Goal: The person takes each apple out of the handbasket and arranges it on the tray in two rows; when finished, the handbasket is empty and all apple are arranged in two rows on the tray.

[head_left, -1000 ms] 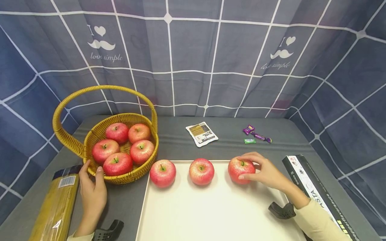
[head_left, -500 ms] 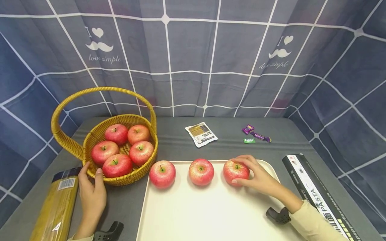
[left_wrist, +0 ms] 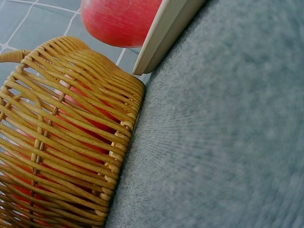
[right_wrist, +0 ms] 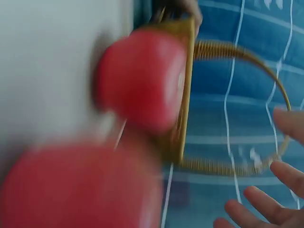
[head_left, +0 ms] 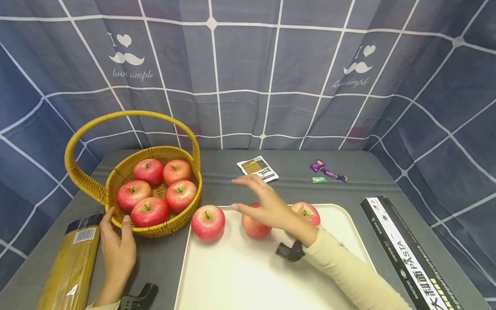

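My left hand (head_left: pixel 118 252) rests against the near left side of a yellow wicker basket (head_left: pixel 170 227), thumb and index fingertips at its rim. The basket holds several red apples (head_left: pixel 150 212). My right hand (head_left: pixel 267 206) is over the cream tray (head_left: pixel 240 275), thumb and fingers spread apart, nothing between them. It partly covers the middle apple (head_left: pixel 256 226). Another apple (head_left: pixel 208 222) sits at the tray's back left corner, and a third apple (head_left: pixel 307 212) stands behind my right wrist. The right wrist view shows fingers (right_wrist: pixel 266 204) spread, with blurred apples beside them.
A packet of noodles (head_left: pixel 73 262) lies left of my left hand. A long black and white pasta box (head_left: pixel 407 254) lies right of the tray. Behind the tray are a flat white packet (head_left: pixel 258 168) and small wrapped candies (head_left: pixel 327 172). A blue checked curtain surrounds the table.
My right hand has let go of the right-hand apple, after shifting it slightly left on the tray, and has moved left above the middle apple. My left hand stays at the basket.
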Demonstrator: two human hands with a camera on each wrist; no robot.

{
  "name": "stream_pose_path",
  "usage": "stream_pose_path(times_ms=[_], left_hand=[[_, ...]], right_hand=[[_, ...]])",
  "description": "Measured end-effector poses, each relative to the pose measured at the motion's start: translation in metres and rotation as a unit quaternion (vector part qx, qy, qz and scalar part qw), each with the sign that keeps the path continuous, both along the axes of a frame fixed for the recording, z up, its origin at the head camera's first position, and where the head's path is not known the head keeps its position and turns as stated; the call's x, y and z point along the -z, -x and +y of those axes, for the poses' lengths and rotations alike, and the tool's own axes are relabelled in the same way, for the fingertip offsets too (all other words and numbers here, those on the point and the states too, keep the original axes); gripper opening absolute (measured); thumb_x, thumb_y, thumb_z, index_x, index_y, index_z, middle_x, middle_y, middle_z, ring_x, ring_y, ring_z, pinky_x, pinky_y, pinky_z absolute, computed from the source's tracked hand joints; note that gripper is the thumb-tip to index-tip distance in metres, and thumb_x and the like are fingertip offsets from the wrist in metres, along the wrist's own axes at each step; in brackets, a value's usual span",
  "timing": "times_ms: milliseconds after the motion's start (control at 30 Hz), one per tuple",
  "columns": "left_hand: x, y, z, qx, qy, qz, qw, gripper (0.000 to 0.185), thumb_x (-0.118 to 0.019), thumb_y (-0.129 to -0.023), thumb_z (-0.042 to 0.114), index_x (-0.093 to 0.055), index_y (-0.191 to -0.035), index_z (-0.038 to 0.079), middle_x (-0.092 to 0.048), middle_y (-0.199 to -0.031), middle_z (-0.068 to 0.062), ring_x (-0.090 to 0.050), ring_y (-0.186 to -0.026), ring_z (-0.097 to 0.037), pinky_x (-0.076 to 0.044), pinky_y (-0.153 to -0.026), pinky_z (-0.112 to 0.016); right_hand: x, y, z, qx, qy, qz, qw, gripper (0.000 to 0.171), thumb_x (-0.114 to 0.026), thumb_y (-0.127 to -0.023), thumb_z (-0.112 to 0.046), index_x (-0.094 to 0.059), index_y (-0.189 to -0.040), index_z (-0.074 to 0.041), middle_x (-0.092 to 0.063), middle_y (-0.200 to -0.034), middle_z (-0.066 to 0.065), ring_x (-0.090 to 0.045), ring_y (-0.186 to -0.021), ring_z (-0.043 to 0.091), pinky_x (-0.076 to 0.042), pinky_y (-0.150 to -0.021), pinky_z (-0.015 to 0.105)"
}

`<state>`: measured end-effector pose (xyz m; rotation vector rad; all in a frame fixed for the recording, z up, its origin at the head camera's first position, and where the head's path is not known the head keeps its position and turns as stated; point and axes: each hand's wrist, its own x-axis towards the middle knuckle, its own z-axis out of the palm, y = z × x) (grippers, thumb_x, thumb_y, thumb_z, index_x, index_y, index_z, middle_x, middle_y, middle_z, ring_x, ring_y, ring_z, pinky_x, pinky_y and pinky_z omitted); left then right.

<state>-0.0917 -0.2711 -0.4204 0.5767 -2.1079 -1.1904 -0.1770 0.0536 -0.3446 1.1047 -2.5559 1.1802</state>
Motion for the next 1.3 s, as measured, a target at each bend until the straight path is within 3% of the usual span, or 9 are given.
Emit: stream_pose_path(times_ms=[233,467,667,867,1000,1100,1300], left_hand=[[-0.001,-0.001,-0.001,0.007,0.003,0.005,1.0000,0.048,-0.041,-0.094,0.023,-0.030,-0.139,0.012,-0.036,-0.138,-0.022,-0.034,-0.126,-0.038,-0.023,-0.104,-0.049],[-0.001,-0.001,-0.001,0.011,0.000,0.006,0.9999,0.048,-0.041,-0.094,0.025,-0.030,-0.139,0.012,-0.035,-0.139,-0.020,-0.029,-0.132,-0.034,-0.020,-0.107,-0.049],[-0.002,-0.001,-0.002,0.012,0.003,0.005,0.9999,0.048,-0.041,-0.094,0.024,-0.030,-0.139,0.011,-0.035,-0.140,-0.020,-0.028,-0.132,-0.033,-0.019,-0.109,-0.046],[-0.002,-0.002,-0.001,0.015,0.002,0.007,0.9999,0.048,-0.041,-0.094,0.023,-0.030,-0.139,0.010,-0.035,-0.139,-0.021,-0.028,-0.132,-0.033,-0.019,-0.109,-0.043],[-0.001,-0.001,0.000,0.024,0.008,0.015,0.9996,0.048,-0.042,-0.093,0.022,-0.031,-0.138,0.008,-0.036,-0.139,-0.021,-0.029,-0.132,-0.033,-0.019,-0.110,-0.041],[-0.001,-0.001,0.000,0.026,0.014,0.021,0.9994,0.047,-0.042,-0.093,0.022,-0.032,-0.137,0.007,-0.036,-0.138,-0.021,-0.030,-0.131,-0.033,-0.019,-0.109,-0.039],[-0.001,-0.003,-0.001,0.022,0.016,0.024,0.9993,0.047,-0.043,-0.093,0.022,-0.032,-0.137,0.007,-0.037,-0.137,-0.022,-0.030,-0.130,-0.034,-0.020,-0.109,-0.040]], right_hand=[[0.004,0.003,-0.103,0.012,-0.032,0.001,0.999,0.057,-0.062,-0.080,-0.046,-0.045,-0.129,-0.023,-0.049,-0.122,-0.002,-0.049,-0.114,0.011,-0.042,-0.095,0.028],[0.015,0.008,-0.162,0.034,-0.104,0.087,0.990,0.055,-0.062,-0.080,-0.040,-0.045,-0.129,-0.023,-0.048,-0.121,-0.001,-0.050,-0.106,0.014,-0.042,-0.090,0.027],[0.020,0.019,-0.175,0.060,-0.170,0.087,0.980,0.054,-0.063,-0.078,-0.036,-0.046,-0.128,-0.022,-0.050,-0.115,-0.001,-0.049,-0.100,0.016,-0.040,-0.086,0.027],[0.022,0.026,-0.177,0.088,-0.213,0.070,0.971,0.053,-0.067,-0.075,-0.045,-0.051,-0.118,-0.018,-0.051,-0.119,0.003,-0.051,-0.104,0.017,-0.045,-0.085,0.028],[0.019,0.025,-0.177,0.108,-0.244,0.061,0.962,0.059,-0.068,-0.072,-0.049,-0.051,-0.120,-0.020,-0.054,-0.121,-0.001,-0.051,-0.109,0.016,-0.044,-0.089,0.027],[0.019,0.024,-0.176,0.106,-0.235,0.059,0.964,0.064,-0.071,-0.070,-0.048,-0.050,-0.125,-0.020,-0.056,-0.119,-0.003,-0.051,-0.112,0.015,-0.042,-0.093,0.026],[0.023,0.025,-0.174,0.087,-0.158,0.060,0.982,0.076,-0.076,-0.065,-0.042,-0.046,-0.130,-0.017,-0.056,-0.122,-0.002,-0.051,-0.113,0.015,-0.040,-0.095,0.025]])
